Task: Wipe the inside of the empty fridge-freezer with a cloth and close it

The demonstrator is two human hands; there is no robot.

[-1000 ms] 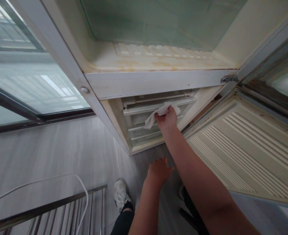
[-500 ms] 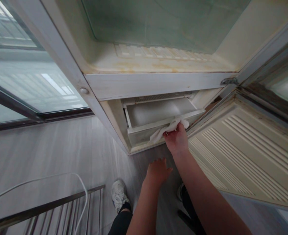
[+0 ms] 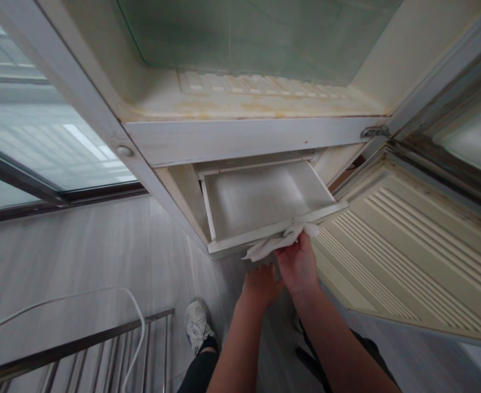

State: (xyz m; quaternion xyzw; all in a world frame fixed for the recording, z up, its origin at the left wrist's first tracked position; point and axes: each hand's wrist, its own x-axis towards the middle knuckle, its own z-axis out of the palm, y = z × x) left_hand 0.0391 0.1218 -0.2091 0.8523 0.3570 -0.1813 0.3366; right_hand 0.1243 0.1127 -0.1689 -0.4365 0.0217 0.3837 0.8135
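At far left, a dark-framed clear glass panel [image 3: 88, 142] meets the grey wood-look floor [image 3: 154, 245]. Below it, a slatted silver metal rack [image 3: 76, 345] has a thin white cable [image 3: 142, 327] looping over it. Next comes a white laced sneaker [image 3: 198, 322] on the person's foot.

Right of the shoe, the left hand [image 3: 261, 285] is seen from the back, fingers loosely parted and slightly bent, holding nothing, just below the cloth. Above it, a shallow white plastic-looking drawer [image 3: 256, 199] juts from the lower compartment of a white, yellow-stained refrigerator [image 3: 244, 139].

A crumpled white cloth [image 3: 283, 240] lies against the drawer's front edge, right of its middle. The right hand [image 3: 298, 262] curls its fingers around the cloth, gripping it; whether they also hook the drawer is hidden.

At far right, a cream, ridged plastic door panel [image 3: 404, 251] stands swung outward.
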